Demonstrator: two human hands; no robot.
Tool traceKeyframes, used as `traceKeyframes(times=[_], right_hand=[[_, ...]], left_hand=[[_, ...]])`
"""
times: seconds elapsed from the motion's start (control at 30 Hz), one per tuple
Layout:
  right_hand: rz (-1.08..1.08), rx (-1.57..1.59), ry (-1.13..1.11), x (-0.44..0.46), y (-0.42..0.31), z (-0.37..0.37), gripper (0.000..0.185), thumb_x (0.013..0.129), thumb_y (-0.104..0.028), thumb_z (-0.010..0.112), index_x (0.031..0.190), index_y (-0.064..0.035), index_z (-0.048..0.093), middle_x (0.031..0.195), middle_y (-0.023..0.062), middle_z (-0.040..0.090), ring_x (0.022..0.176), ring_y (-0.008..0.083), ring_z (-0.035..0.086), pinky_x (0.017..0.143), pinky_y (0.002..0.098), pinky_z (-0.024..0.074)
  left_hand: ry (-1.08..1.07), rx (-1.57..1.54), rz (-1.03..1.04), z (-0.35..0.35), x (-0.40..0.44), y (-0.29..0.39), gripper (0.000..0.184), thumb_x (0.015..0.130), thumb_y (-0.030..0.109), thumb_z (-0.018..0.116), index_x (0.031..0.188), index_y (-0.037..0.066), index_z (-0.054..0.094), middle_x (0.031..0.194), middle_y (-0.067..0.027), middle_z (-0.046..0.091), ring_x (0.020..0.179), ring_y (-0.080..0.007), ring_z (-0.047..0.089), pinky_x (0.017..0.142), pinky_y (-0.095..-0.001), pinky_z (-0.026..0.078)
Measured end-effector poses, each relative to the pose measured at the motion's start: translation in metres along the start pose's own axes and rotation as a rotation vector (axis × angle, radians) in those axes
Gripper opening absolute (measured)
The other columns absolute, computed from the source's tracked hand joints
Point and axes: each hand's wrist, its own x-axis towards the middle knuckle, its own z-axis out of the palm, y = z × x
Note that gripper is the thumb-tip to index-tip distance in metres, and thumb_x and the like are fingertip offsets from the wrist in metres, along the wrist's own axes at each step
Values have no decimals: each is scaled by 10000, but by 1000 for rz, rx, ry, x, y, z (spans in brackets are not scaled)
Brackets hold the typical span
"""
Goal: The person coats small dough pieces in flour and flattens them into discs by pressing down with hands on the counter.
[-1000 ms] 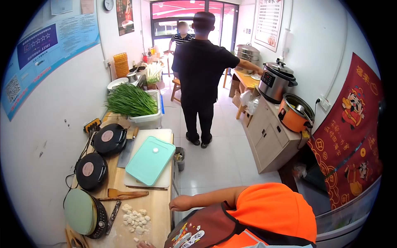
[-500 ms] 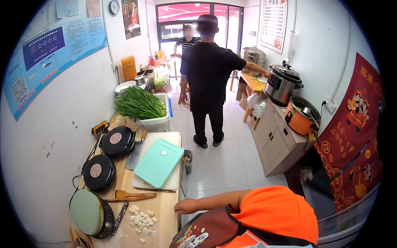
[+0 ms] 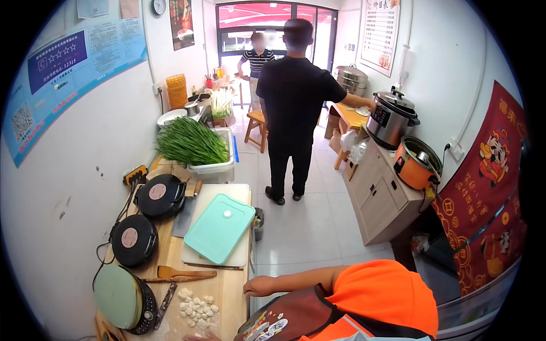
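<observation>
My right hand (image 3: pixel 259 286) is by the near edge of the wooden counter (image 3: pixel 227 292), its fingers curled in and nothing visible in them. Only part of my left hand (image 3: pixel 202 337) shows at the bottom of the view, with fingers stretched low over the counter. Just above it lies a pile of small, pale dough pieces (image 3: pixel 197 307). A wooden spatula (image 3: pixel 170 273) and a dark, flour-dusted stick (image 3: pixel 165 305) lie close to the pile. Farther up, a mint-green lid (image 3: pixel 220 228) rests on a white cutting board (image 3: pixel 241 256), beside a cleaver (image 3: pixel 183 219).
Two round black electric griddles (image 3: pixel 134 241) and a green-topped round appliance (image 3: pixel 118 296) line the wall side. Beyond stands a bin of green chives (image 3: pixel 193 142). A person in black (image 3: pixel 293 96) stands in the aisle, reaching to a pressure cooker (image 3: pixel 392 118); another person (image 3: pixel 257 61) is farther back.
My left hand has come into view at the bottom, below the dough pieces. The person in black has shifted right, uncovering a stool and more of the person behind.
</observation>
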Motion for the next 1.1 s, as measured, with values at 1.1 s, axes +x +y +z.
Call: traceKeyframes(times=[1.1], right_hand=[[36, -14, -32, -10, -12, 29, 255, 1015, -294, 579, 1094, -80, 693, 1043, 164, 722, 986, 382, 690, 857, 481, 536]], left_hand=[[-349, -449, 300, -41, 7, -65, 358, 976, 224, 655, 1252, -4, 651, 1281, -275, 616, 1220, -492, 546, 1076, -559, 436]])
